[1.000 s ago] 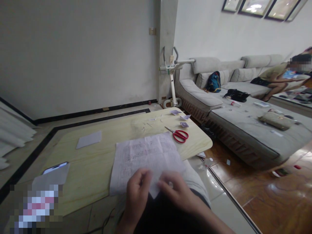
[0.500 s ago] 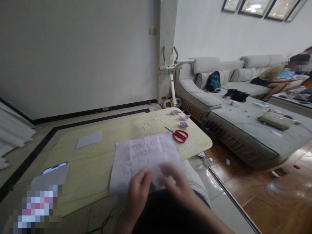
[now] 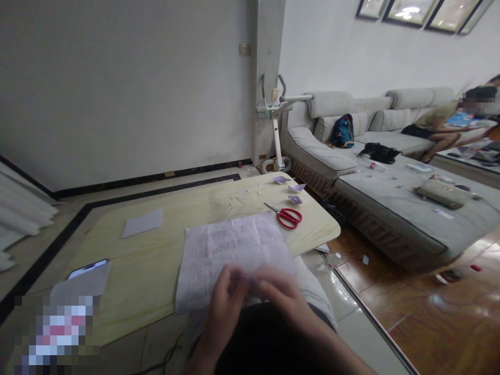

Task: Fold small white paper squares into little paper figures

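My left hand (image 3: 223, 307) and my right hand (image 3: 282, 295) meet at the near edge of a pale wooden table (image 3: 172, 245). Their fingers pinch together on a small piece of white paper (image 3: 254, 287), mostly hidden between them. Just beyond the hands lies a large creased sheet with faint writing (image 3: 230, 250). Red-handled scissors (image 3: 288, 216) lie further off to the right, near the table's right edge.
A small grey paper (image 3: 142, 223) lies mid-table; a phone (image 3: 86, 269) under another sheet sits at the left. Small folded paper pieces (image 3: 295, 194) and scraps lie at the far right corner. A grey sofa (image 3: 390, 182) stands on the right, with a person sitting at its far end.
The small paper that hung pointed between my hands has been drawn in. My fingers have closed together over it, and both hands have shifted slightly upward.
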`<move>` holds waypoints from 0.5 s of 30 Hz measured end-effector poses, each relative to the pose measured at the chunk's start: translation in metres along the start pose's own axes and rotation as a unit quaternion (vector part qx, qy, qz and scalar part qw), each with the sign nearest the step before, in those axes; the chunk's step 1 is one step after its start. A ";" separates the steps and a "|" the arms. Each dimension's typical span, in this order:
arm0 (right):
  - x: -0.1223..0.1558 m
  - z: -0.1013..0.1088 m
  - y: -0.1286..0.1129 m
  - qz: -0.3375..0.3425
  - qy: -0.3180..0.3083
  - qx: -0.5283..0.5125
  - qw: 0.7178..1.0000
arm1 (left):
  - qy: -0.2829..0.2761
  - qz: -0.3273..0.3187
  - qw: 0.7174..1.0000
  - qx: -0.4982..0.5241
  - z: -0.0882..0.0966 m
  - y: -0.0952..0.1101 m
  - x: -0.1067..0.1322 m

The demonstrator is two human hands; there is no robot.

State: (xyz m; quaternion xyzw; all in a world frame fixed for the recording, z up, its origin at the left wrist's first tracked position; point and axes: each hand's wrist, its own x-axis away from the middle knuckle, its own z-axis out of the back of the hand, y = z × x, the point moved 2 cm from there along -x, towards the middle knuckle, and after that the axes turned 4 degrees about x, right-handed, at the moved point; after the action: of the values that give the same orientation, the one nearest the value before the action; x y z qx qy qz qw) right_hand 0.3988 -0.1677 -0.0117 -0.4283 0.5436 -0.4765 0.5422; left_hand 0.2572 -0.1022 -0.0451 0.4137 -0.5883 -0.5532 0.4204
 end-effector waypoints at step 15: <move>0.001 -0.006 0.015 0.171 0.148 0.119 0.967 | 0.110 -0.108 0.988 -0.022 -0.007 -0.002 0.006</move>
State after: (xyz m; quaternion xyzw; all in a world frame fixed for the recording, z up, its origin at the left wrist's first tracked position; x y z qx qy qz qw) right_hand 0.3931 -0.1655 -0.0270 -0.1860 0.6220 -0.4961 0.5766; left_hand 0.2623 -0.1102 -0.0469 0.5239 -0.4776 -0.5597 0.4293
